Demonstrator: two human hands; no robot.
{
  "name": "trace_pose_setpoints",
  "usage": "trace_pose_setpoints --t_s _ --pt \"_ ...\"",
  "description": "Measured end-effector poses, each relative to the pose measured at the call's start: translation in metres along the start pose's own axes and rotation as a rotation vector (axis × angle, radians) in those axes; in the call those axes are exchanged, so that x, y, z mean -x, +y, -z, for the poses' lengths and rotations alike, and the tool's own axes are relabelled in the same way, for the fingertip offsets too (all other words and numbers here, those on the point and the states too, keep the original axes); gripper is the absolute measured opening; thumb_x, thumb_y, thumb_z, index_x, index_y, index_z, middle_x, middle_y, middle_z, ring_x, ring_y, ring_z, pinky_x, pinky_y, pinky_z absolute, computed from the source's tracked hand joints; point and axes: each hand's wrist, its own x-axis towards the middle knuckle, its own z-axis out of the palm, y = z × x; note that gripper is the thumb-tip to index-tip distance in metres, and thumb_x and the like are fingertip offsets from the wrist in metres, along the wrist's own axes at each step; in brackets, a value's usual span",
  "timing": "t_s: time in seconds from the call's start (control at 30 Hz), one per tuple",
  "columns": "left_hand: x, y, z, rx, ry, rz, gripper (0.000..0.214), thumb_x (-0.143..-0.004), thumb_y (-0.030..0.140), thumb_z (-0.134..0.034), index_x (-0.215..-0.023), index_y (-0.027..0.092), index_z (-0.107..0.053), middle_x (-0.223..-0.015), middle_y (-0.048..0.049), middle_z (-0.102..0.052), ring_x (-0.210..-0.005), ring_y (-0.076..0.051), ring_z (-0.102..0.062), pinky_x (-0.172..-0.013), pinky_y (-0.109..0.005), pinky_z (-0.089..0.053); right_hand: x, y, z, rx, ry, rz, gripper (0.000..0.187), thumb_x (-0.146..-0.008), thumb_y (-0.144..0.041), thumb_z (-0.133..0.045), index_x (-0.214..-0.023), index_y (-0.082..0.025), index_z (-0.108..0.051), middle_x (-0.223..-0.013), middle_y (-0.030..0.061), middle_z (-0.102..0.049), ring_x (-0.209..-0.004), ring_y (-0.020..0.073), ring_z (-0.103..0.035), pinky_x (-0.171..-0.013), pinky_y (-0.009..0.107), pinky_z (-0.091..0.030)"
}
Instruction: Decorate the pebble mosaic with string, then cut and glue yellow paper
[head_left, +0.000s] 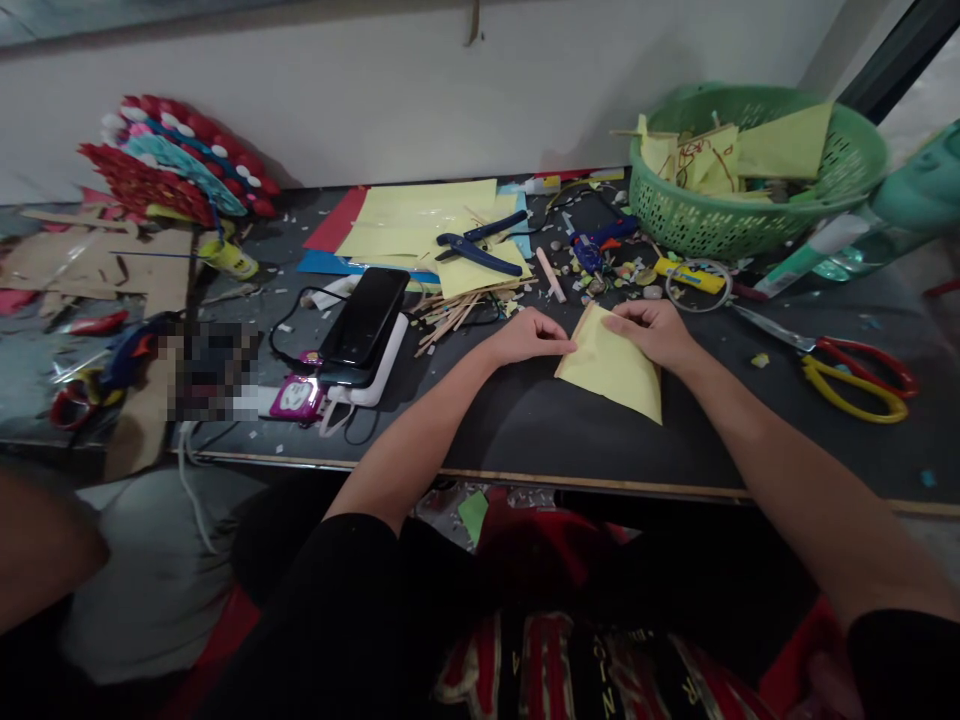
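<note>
Between my two hands is a piece of yellow paper [615, 368], with a thin wooden stick [564, 362] along its left edge. My left hand [531, 338] pinches that left edge near the stick. With thumb and fingers, my right hand [651, 330] grips the paper's upper right part. The lower corner of the sheet hangs toward the front of the dark table. Just behind the hands lie a pale pink stick [551, 275] and many small paper scraps. A bundle of thin wooden sticks [457, 315] rests left of my left hand.
Scissors [847, 372] lie at the right, near a yellow-handled cutter [690, 275]. A green basket [757, 220] with paper pieces stands behind. Blue pliers [480, 250] rest on coloured paper sheets [405, 220]. A phone [367, 315] lies at left, and a person sits beyond it.
</note>
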Motion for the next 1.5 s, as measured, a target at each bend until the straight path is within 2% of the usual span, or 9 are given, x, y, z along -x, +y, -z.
trace_pose_setpoints --t_s 0.33,0.47,0.6,0.73,0.93,1.03,1.13,1.3,1.5 --pt "0.001 0.002 0.000 0.221 0.061 0.018 0.043 -0.067 0.053 -0.081 -0.058 0.014 -0.066 -0.049 0.0057 -0.044 -0.047 -0.003 -0.029 -0.048 -0.024 -0.017 0.003 -0.001 0.009 0.104 -0.009 0.032 0.046 -0.075 -0.060 -0.071 -0.084 -0.014 -0.072 -0.071 0.0052 -0.067 -0.056 0.0126 -0.056 -0.049 0.023 -0.041" --pt "-0.004 -0.001 -0.006 0.423 0.186 0.009 0.046 -0.061 0.055 -0.085 -0.055 0.016 -0.063 -0.047 0.0068 -0.043 -0.044 -0.002 -0.029 -0.046 -0.023 -0.015 0.008 -0.010 0.007 0.538 0.376 0.328 0.044 -0.083 -0.054 -0.065 -0.108 -0.019 -0.071 -0.092 0.0100 -0.073 -0.085 0.0230 -0.068 -0.077 0.037 -0.055" --pt "-0.010 -0.001 -0.016 0.633 0.484 -0.040 0.047 -0.060 0.056 -0.086 -0.057 0.017 -0.061 -0.046 0.0083 -0.040 -0.041 -0.001 -0.025 -0.044 -0.023 -0.013 0.017 -0.018 -0.005 0.913 0.701 0.667 0.039 -0.089 -0.048 -0.058 -0.117 -0.022 -0.067 -0.123 0.0138 -0.066 -0.122 0.0284 -0.060 -0.107 0.047 -0.043" --pt "-0.011 0.007 -0.020 0.747 0.627 -0.050 0.045 -0.073 0.047 -0.083 -0.054 0.017 -0.054 -0.046 0.0097 -0.027 -0.042 -0.002 -0.018 -0.043 -0.024 -0.012 0.025 -0.017 -0.020 0.964 0.604 0.849 0.020 -0.089 -0.038 -0.062 -0.103 -0.027 -0.072 -0.123 0.0067 -0.067 -0.129 0.0284 -0.057 -0.114 0.050 -0.035" --pt "-0.010 0.015 -0.019 1.009 0.636 0.026 0.039 -0.090 0.036 -0.068 -0.061 0.019 -0.049 -0.048 0.0096 -0.024 -0.039 -0.003 -0.016 -0.040 -0.025 -0.014 0.028 -0.021 -0.032 0.724 0.045 0.538 0.027 -0.093 -0.042 -0.058 -0.108 -0.027 -0.076 -0.105 0.0091 -0.073 -0.106 0.0256 -0.066 -0.095 0.039 -0.048" --pt "-0.010 0.014 -0.023 1.048 0.596 0.013 0.037 -0.092 0.034 -0.066 -0.062 0.019 -0.049 -0.048 0.0094 -0.025 -0.037 -0.002 -0.017 -0.039 -0.025 -0.015 0.026 -0.023 -0.041 0.627 0.069 0.397 0.039 -0.089 -0.050 -0.063 -0.117 -0.026 -0.074 -0.095 0.0082 -0.074 -0.089 0.0226 -0.068 -0.082 0.035 -0.050" --pt "-0.010 0.015 -0.030 0.981 0.602 0.029 0.036 -0.090 0.036 -0.068 -0.063 0.018 -0.053 -0.046 0.0094 -0.028 -0.038 -0.002 -0.021 -0.039 -0.023 -0.017 0.022 -0.023 -0.052 0.235 0.114 0.198 0.045 -0.082 -0.056 -0.070 -0.110 -0.021 -0.075 -0.071 0.0033 -0.068 -0.060 0.0141 -0.060 -0.061 0.028 -0.048" --pt "-0.010 0.020 -0.039 0.876 0.667 0.015 0.030 -0.084 0.037 -0.074 -0.068 0.016 -0.060 -0.053 0.0085 -0.048 -0.039 0.000 -0.026 -0.038 -0.021 -0.015 0.018 -0.028 -0.062 -0.473 -0.007 -0.222 0.046 -0.064 -0.055 -0.084 -0.084 -0.015 -0.070 -0.048 -0.0064 -0.046 -0.033 0.0067 -0.042 -0.031 0.020 -0.022" --pt "-0.007 0.023 -0.043 0.861 0.654 0.046 0.025 -0.087 0.032 -0.071 -0.070 0.017 -0.062 -0.047 0.0102 -0.043 -0.038 0.000 -0.027 -0.040 -0.020 -0.017 0.018 -0.030 -0.062 -0.540 -0.036 -0.215 0.043 -0.058 -0.045 -0.091 -0.079 -0.014 -0.071 -0.047 -0.0057 -0.050 -0.032 0.0055 -0.044 -0.030 0.018 -0.025"
